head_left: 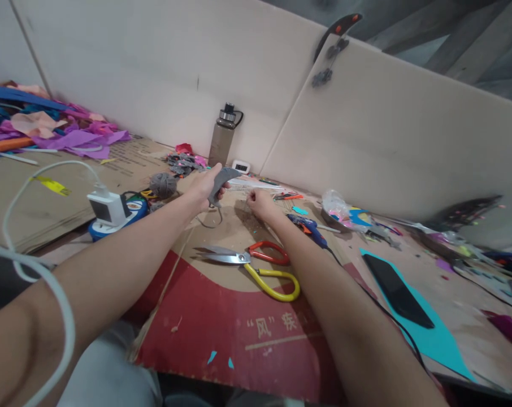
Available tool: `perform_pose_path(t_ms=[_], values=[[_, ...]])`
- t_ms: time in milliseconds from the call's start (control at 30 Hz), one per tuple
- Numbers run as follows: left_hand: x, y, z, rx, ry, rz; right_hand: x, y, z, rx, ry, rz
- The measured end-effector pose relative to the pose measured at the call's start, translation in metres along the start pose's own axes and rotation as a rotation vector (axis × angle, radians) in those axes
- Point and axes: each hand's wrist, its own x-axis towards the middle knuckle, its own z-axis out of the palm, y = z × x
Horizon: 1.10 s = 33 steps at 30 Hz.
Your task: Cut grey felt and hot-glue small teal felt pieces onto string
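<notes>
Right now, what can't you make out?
All head view:
Right grip: fingertips turned away, hidden by the hand itself; can't tell if it's holding anything.
Left grip: fingers partly hidden behind the grey piece.
White device: display too small to read.
Magenta item: cut off by the right edge.

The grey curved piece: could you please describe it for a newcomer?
Find the tall, grey-brown bottle. Below it in view, the left hand holds the grey curved piece, pointed at its tip, unlike the round grey yarn ball further left.
</notes>
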Motion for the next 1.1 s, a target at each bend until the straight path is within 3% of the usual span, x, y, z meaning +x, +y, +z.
perform_pose_path(t_ms=[133,233,333,633,900,1000,1100], values=[[0.0,0.001,0.0,-0.001,-0.007,-0.002,-0.008,0.008,-0.004,0.12,0.104,-0.004],[-0.003,0.002,0.001,-0.011,-0.004,-0.018,-0.012,0.006,-0.005,0.171,0.018,-0.071],[-0.005,0.004,0.002,-0.002,0.001,-0.009,-0.013,0.0,-0.006,0.067,-0.063,-0.093],[-0.003,0.0,0.003,0.048,0.006,0.013,-0.007,-0.013,0.0,-0.065,-0.118,-0.051],[-0.001,0.001,-0.001,0.031,-0.009,-0.003,-0.011,0.006,-0.004,0.082,0.014,0.101],[-0.001,0.002,-0.002,0.021,0.0,-0.005,-0.015,0.007,-0.006,0.216,0.026,0.055],[-0.002,0.003,-0.001,0.013,0.0,-0.012,-0.018,0.003,-0.008,0.164,-0.041,-0.034]])
